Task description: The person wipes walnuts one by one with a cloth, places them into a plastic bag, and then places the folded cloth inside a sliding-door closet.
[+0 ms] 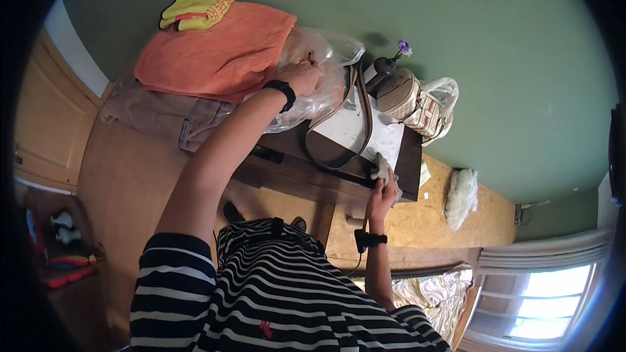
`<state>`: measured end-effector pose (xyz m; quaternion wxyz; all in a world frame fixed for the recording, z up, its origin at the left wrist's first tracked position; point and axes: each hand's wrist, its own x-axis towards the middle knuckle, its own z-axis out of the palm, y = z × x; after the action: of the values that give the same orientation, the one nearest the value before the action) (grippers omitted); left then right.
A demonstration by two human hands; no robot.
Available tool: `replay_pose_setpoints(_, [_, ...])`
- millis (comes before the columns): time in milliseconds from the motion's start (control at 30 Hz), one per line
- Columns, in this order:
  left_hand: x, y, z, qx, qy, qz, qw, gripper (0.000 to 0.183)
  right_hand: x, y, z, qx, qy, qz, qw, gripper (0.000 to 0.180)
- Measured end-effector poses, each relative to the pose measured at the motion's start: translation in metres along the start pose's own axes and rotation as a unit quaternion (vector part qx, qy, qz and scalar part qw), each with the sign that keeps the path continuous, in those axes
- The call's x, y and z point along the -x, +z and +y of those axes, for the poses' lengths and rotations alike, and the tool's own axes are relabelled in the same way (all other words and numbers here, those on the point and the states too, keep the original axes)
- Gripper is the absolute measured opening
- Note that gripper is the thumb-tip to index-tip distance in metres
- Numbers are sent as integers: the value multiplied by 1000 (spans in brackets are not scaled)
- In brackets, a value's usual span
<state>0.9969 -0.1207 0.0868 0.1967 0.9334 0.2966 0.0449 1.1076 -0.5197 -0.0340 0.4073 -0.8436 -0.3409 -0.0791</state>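
Observation:
My left hand (301,78) reaches to a clear plastic bag (325,90) and grips it with curled fingers near its top; the fingertips are partly hidden. Beside that hand, an orange cloth (220,51) is draped over a pile, with a folded yellow cloth (200,7) bearing red writing on it. Grey-brown fabric (146,107) shows underneath. In my right hand (382,200) is a crumpled grey cloth (381,168), held at the front edge of a dark wooden cabinet (411,176). Close by, white paper (337,129) lies on the cabinet top.
A striped strap (368,122) loops across the paper and over the cabinet edge. Behind it stand a dark vase (381,69) with purple flowers (404,48) and a beige patterned handbag (425,110). On a lower wooden surface to the right lies a fluffy white item (461,198).

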Motion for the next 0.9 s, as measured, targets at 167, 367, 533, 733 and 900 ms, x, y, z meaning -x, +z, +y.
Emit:
replay_pose_setpoints(167, [1, -6, -10, -36, 102, 9, 994, 26, -5, 13, -7, -18, 23, 38, 999, 38])
replay_pose_setpoints(367, [35, -49, -8, 72, 67, -6, 995, 36, 7, -4, -49, -144, 153, -28, 977, 30])
replay_pose_setpoints(533, [102, -48, 21, 258, 101, 242, 930, 34, -2, -28, -89, -297, 206, -37, 932, 36])
replay_pose_setpoints(733, [187, -27, 82, 452, 129, 182, 864, 40, -42, -44, -161, -567, 188, -193, 779, 50])
replay_pose_setpoints(900, [190, -7, 104, 405, 179, 257, 859, 49, -67, -29, -171, -687, 157, -305, 640, 61])
